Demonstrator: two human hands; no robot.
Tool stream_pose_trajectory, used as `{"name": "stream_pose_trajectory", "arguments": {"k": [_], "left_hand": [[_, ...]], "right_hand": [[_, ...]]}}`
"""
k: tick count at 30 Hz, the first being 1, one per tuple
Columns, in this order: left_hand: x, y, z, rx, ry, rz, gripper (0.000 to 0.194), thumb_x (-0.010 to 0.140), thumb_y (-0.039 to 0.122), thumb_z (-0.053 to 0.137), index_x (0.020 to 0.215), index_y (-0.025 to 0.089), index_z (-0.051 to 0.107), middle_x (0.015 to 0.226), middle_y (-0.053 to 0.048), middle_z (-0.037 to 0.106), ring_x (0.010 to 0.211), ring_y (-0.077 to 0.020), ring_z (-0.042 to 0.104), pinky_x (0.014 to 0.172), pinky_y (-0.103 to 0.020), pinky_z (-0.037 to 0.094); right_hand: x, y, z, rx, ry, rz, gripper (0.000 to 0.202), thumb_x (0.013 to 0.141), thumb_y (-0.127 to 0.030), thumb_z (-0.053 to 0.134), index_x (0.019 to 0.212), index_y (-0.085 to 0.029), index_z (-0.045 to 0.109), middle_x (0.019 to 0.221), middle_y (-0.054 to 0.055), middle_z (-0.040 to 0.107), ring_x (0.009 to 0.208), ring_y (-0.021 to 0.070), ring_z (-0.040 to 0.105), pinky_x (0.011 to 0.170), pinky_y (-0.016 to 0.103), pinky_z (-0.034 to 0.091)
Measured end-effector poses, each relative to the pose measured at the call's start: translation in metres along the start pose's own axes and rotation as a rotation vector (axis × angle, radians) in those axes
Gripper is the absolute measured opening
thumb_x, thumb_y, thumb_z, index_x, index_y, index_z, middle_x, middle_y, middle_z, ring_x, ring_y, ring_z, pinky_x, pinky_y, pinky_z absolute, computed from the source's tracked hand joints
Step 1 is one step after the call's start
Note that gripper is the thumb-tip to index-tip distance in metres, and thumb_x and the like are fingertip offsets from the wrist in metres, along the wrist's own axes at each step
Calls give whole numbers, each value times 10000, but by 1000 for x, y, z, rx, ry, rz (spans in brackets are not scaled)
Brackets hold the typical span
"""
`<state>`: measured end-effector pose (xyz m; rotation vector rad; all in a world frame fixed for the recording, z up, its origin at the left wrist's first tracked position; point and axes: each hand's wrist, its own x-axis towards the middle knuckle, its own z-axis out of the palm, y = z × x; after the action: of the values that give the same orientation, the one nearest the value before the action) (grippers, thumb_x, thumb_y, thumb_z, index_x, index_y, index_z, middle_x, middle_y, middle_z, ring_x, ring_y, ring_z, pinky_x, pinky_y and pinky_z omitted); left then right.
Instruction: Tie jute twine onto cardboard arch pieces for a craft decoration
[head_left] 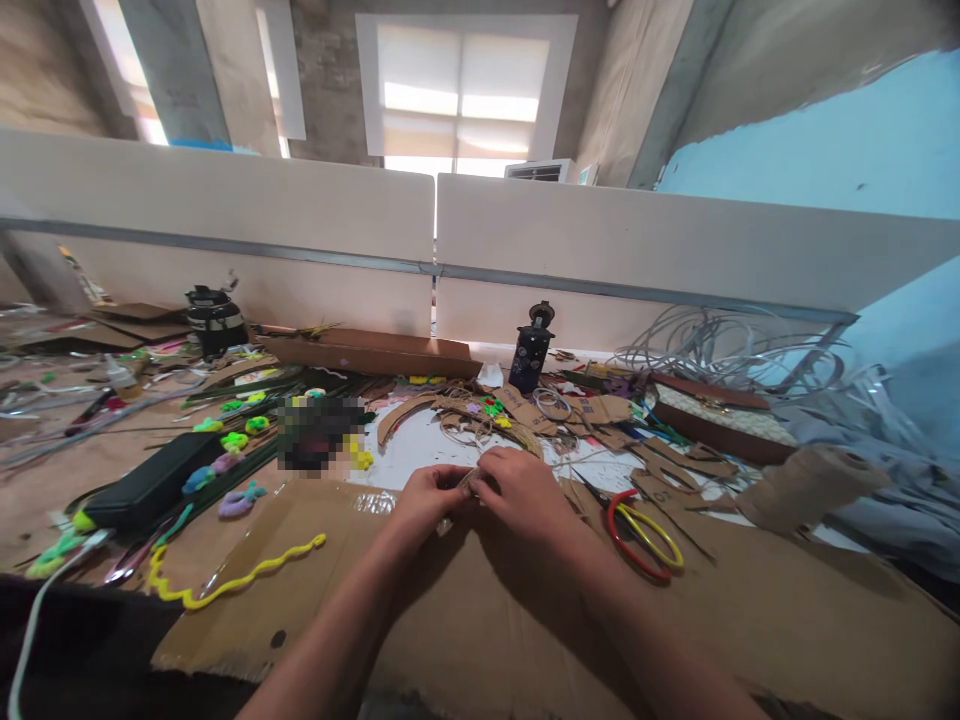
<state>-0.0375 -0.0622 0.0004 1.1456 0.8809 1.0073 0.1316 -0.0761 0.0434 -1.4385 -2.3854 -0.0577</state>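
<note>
Both hands meet above the cardboard sheet (pixel 517 620) at the middle of the table. My left hand (pixel 433 498) is closed, its thumb and fingers pinching a thin tan piece that looks like twine. Against it, my right hand (pixel 521 490) curls closed around the same piece, hiding most of it. Just beyond the fingers, thin twine loops (pixel 469 425) lie by a curved cardboard strip (pixel 405 415). Scissors (pixel 645 535) with red and yellow handles rest to the right of my right hand. Farther right lies a big twine spool (pixel 814 488).
A yellow fuzzy stem (pixel 247 580) and a black case (pixel 161 480) lie left. A dark bottle (pixel 529 350) stands behind the hands, with a black-lidded jug (pixel 214 318) farther left. A patterned bag (pixel 720 415) and coiled clear tubing (pixel 720 340) sit right, before a white partition (pixel 637 240).
</note>
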Motion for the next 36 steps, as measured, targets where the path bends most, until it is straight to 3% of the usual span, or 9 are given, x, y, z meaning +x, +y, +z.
{"name": "stream_pose_trajectory", "arguments": {"k": [6, 10, 16, 36], "left_hand": [[-7, -3, 5, -107, 49, -75, 349, 586, 172, 813, 935, 151, 807, 769, -72, 741, 624, -141, 596, 552, -225, 400], [-9, -1, 6, -76, 19, -89, 403, 598, 130, 750, 999, 134, 791, 809, -100, 761, 660, -180, 653, 572, -243, 428], [-6, -1, 3, -37, 36, -72, 379, 562, 101, 745, 937, 124, 798, 792, -94, 748, 625, -160, 635, 592, -256, 447], [-6, 3, 3, -55, 19, -95, 342, 564, 136, 808, 906, 128, 793, 810, -94, 739, 638, -158, 631, 604, -257, 457]], "right_hand": [[-2, 10, 0, 281, 9, 38, 41, 842, -208, 673, 823, -185, 701, 922, 56, 718, 838, 194, 625, 712, 273, 401], [-4, 16, -5, 388, 17, 62, 39, 828, -189, 687, 790, -181, 694, 920, 52, 728, 824, 193, 634, 715, 276, 411], [-5, 22, 1, 406, 67, 53, 81, 845, -142, 653, 881, -195, 703, 894, 32, 722, 827, 190, 628, 725, 284, 410], [-2, 18, 14, 506, 109, 130, 59, 774, -131, 641, 791, -187, 650, 804, 20, 683, 771, 187, 604, 722, 283, 417]]}}
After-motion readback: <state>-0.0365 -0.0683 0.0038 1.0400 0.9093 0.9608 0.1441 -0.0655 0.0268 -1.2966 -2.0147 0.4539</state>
